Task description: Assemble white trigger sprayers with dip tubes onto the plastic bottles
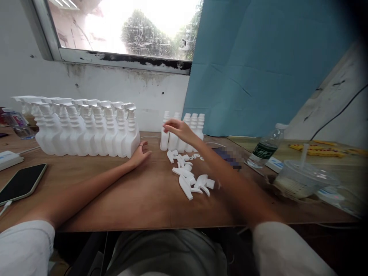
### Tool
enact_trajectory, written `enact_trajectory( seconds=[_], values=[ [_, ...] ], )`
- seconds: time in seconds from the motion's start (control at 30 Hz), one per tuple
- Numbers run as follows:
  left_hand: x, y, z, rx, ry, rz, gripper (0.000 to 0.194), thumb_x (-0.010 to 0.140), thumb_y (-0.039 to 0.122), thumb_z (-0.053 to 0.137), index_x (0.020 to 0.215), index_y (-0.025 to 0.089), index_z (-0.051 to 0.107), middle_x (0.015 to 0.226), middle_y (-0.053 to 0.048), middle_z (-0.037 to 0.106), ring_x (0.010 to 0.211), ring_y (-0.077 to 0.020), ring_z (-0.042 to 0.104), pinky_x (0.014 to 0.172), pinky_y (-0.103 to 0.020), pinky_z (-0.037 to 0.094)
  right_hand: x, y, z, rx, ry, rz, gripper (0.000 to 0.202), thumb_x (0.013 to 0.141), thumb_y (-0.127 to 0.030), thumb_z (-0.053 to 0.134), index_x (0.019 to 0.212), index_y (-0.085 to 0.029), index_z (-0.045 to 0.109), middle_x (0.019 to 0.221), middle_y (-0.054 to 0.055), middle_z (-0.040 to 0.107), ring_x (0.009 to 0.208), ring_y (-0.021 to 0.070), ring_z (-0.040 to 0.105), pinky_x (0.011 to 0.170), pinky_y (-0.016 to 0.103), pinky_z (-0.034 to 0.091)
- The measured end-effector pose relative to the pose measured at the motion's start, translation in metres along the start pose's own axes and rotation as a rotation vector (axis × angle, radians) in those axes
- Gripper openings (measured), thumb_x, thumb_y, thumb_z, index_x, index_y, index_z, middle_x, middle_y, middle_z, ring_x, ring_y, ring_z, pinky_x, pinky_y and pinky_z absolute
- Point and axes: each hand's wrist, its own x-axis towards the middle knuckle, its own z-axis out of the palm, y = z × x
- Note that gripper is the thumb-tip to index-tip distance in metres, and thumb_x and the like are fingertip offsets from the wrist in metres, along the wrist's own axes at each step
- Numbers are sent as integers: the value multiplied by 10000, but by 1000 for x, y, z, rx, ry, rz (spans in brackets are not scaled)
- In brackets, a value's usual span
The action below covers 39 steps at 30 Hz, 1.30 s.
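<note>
Along the left stands a row of white spray bottles (88, 132) with trigger heads on. My left hand (140, 154) rests on the table beside the nearest end of this row, fingers apart and holding nothing. Further right is a group of white bottles without heads (201, 128). My right hand (178, 129) reaches across them, its fingers bent around the neck of the leftmost bottle (164, 141), which stands upright. Part of the group is hidden behind that hand. Loose white trigger heads (186, 185) lie in front, with small white rings (195, 156) close by.
A black phone (24, 183) and a bottle (18, 123) are on the left. To the right stand a water bottle (266, 147) and a lidded plastic cup (304, 178) with a straw. Yellow packets (319, 149) lie further back. A wall and blue sheet (258, 65) rise behind.
</note>
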Motion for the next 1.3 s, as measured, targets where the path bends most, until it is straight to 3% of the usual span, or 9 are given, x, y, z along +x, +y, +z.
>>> enact_trajectory(
  seconds=[0.1, 0.2, 0.37, 0.5, 0.6, 0.8, 1.0, 1.17, 1.3],
  values=[
    [-5, 13, 14, 199, -113, 136, 544, 824, 277, 596, 1329, 142, 448, 1357, -176, 490, 1185, -273, 545, 990, -440, 471, -56, 24, -48, -367, -171, 258, 211, 860, -287, 539, 809, -148, 689, 730, 40, 700, 687, 155, 640, 685, 269, 487],
    [-2, 24, 39, 337, -230, 330, 477, 894, 277, 502, 1358, 169, 469, 1351, -146, 507, 1196, -261, 529, 1043, -449, 424, -100, 52, -66, -478, -208, 335, 156, 778, -127, 574, 740, -128, 725, 719, 78, 699, 683, 189, 628, 676, 295, 477],
    [4, 27, 72, 552, -354, 480, 413, 949, 320, 425, 1320, 197, 557, 1382, -136, 476, 1285, -290, 450, 1120, -470, 318, -133, 75, -53, -714, -258, 249, 373, 791, -59, 549, 1066, -227, 737, 1124, 124, 643, 1059, 266, 565, 915, 382, 437],
    [-7, 30, 62, 545, -313, 469, 336, 894, 400, 532, 1130, 190, 647, 1317, -142, 508, 1222, -302, 493, 1061, -446, 381, -139, 76, -45, -862, -308, 206, 339, 873, -106, 501, 1095, -242, 718, 1138, 123, 617, 1079, 267, 521, 936, 412, 410],
    [-22, 37, 47, 515, -303, 436, 357, 785, 481, 665, 1004, 206, 606, 1140, -98, 593, 1031, -269, 574, 895, -392, 470, -139, 73, -46, -856, -282, 226, 227, 885, -150, 530, 992, -186, 728, 1039, 126, 645, 1044, 252, 539, 914, 382, 416],
    [-56, 57, 28, 316, -268, 215, 267, 846, 442, 587, 856, 189, 501, 764, 16, 564, 587, -107, 476, 569, -238, 383, -135, 43, -48, -853, -232, 237, 224, 902, -163, 505, 854, -161, 724, 894, 115, 698, 894, 240, 625, 829, 355, 436],
    [-83, 67, 22, 18, -496, 151, 363, 805, 409, 661, 1023, 198, 461, 998, -45, 649, 858, -159, 603, 635, -235, 457, -147, -33, -7, -573, 97, -50, 207, 936, -229, 492, 909, -225, 698, 918, 75, 720, 857, 219, 662, 799, 372, 481],
    [-93, 74, 23, -11, -567, 159, 379, 790, 387, 674, 1065, 200, 491, 1007, -49, 636, 805, -143, 602, 586, -229, 477, -167, -61, 36, -568, 41, -209, 219, 952, -205, 480, 1009, -260, 684, 986, 75, 720, 889, 224, 664, 797, 419, 493],
    [-95, 76, 22, 61, -570, 227, 329, 804, 365, 646, 1060, 199, 523, 1037, -47, 646, 830, -142, 615, 564, -203, 463, -173, -63, 41, -424, -84, -168, 237, 959, -209, 474, 1082, -255, 671, 1103, 78, 675, 998, 205, 643, 857, 383, 528]
  ],
)
